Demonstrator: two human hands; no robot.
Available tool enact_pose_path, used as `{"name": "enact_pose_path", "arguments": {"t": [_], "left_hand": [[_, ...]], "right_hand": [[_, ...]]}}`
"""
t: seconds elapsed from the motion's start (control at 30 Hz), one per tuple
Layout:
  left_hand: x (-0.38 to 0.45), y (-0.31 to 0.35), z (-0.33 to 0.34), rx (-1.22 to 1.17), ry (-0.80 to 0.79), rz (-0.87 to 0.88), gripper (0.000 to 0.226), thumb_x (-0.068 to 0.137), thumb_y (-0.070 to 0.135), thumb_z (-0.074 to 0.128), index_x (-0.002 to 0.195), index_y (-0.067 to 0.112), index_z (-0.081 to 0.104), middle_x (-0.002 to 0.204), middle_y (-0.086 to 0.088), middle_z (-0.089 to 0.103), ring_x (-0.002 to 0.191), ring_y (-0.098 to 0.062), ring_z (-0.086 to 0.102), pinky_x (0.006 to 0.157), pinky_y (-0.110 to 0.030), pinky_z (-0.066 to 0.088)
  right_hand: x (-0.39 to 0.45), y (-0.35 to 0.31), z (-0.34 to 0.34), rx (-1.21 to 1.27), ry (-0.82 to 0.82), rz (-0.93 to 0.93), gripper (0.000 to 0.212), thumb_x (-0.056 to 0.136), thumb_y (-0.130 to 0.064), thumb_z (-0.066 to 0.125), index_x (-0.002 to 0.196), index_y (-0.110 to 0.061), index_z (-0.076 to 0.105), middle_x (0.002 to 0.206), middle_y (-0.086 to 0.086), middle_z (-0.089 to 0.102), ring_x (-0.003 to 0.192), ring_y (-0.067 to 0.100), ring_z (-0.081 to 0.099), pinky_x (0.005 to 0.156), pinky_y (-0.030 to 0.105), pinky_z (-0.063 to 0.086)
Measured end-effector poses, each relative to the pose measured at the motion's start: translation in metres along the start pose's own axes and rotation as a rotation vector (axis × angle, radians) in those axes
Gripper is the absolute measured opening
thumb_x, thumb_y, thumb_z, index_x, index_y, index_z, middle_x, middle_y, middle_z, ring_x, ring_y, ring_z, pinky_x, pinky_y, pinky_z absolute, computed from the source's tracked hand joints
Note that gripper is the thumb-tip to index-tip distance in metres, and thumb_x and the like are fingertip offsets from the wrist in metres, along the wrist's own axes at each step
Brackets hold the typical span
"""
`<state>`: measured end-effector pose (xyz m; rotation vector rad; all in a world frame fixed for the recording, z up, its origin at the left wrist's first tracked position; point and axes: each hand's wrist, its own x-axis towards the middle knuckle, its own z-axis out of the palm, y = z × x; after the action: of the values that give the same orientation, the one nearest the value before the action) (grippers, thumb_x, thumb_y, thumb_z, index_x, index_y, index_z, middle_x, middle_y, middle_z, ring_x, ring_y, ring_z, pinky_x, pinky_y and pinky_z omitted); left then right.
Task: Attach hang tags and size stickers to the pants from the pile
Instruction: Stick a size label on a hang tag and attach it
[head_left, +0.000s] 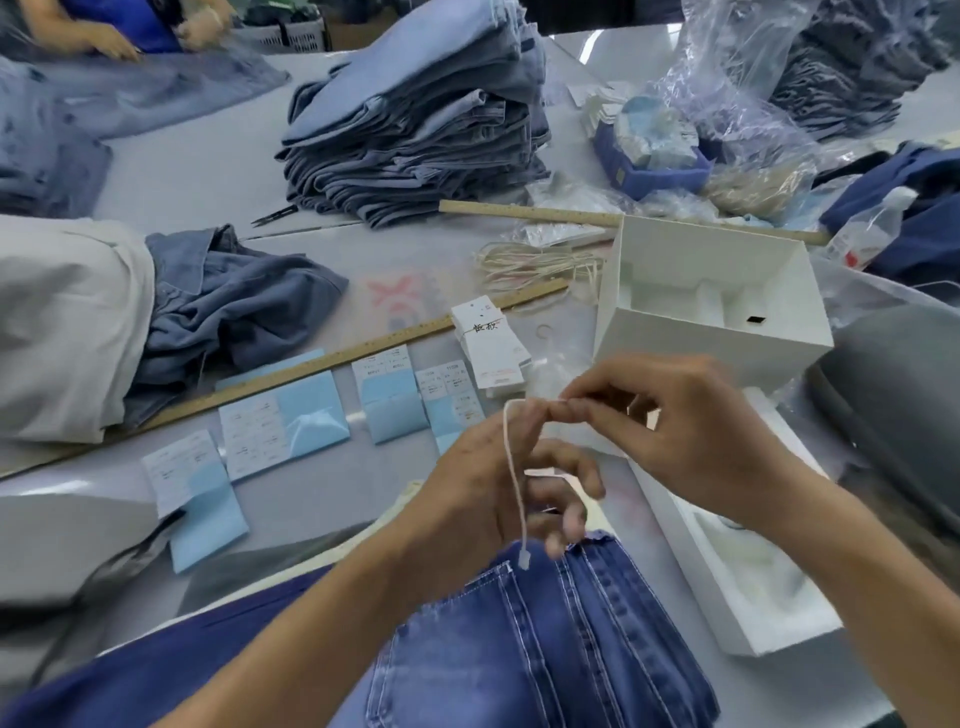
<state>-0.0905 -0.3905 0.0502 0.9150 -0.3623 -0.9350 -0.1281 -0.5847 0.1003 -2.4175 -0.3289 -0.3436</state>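
Blue denim pants (545, 639) lie at the near edge under my hands. My left hand (483, 493) and my right hand (691, 426) meet fingertip to fingertip above them, both pinching a white hang-tag string (514, 478). The string loops over my left fingers and hangs down to a small plastic end just above the waistband. A stack of white hang tags (488, 343) lies beyond my hands. Size sticker sheets (283, 428) on pale blue backing are spread to the left.
A tall pile of folded jeans (415, 119) stands at the back. Two wooden rulers (322, 364) cross the table. An open white box (711, 301) and its lid (737, 561) sit at right, loose strings (535, 265) behind. Another person's arms show top left.
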Motion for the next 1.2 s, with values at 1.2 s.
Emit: {"name": "enact_pose_path", "arguments": {"t": [1.2], "left_hand": [[-0.081, -0.032, -0.144, 1.515, 0.770, -0.161, 0.017, 0.104, 0.042, 0.048, 0.110, 0.037, 0.064, 0.099, 0.017, 0.064, 0.084, -0.006, 0.054, 0.077, -0.030, 0.049]], "right_hand": [[0.095, 0.100, 0.137, -0.190, -0.315, 0.286, 0.042, 0.094, -0.015, 0.071, 0.135, -0.013, 0.063, 0.129, 0.007, 0.068, 0.109, 0.020, 0.065, 0.100, 0.040, 0.051]]}}
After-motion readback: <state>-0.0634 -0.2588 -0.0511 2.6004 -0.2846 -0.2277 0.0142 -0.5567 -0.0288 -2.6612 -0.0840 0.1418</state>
